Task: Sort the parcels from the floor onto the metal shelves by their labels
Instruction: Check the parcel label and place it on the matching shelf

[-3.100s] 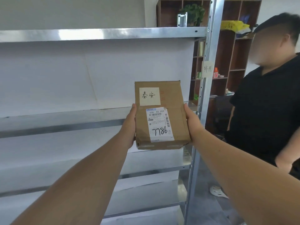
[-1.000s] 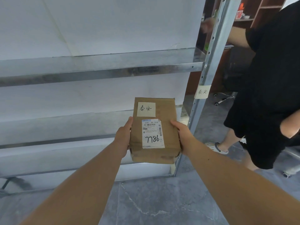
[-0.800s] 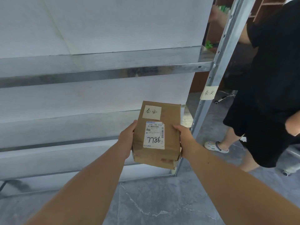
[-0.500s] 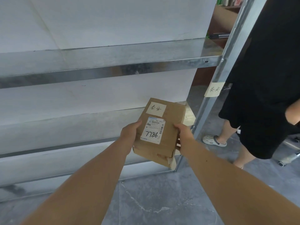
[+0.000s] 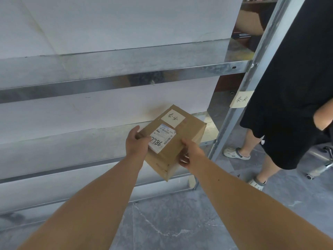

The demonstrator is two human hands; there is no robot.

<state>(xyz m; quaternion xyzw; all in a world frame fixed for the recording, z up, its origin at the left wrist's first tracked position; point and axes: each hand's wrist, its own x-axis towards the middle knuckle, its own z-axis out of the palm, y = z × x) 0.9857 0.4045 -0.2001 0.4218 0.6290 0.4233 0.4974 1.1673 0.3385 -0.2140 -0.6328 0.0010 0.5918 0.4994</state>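
Note:
A brown cardboard parcel [image 5: 182, 134] with a handwritten paper tag and a shipping label reading 7786 is tilted over the right end of a low metal shelf [image 5: 72, 147]. My left hand [image 5: 135, 141] grips its left edge, thumb on the label. My right hand [image 5: 189, 154] holds its near right side from below. A paper tag [image 5: 241, 99] on the shelf's right upright [image 5: 252, 83] carries the same two handwritten characters as the parcel's tag.
A higher metal shelf [image 5: 108, 69] runs above the parcel. A person in black clothes [image 5: 295, 78] and pale clogs stands just right of the upright. A chair base with castors [image 5: 320, 168] is on the grey floor at the right.
I have lowered the parcel from chest height to the low shelf level, pushed it forward and turned it clockwise. My view has dropped and moved closer to the shelf.

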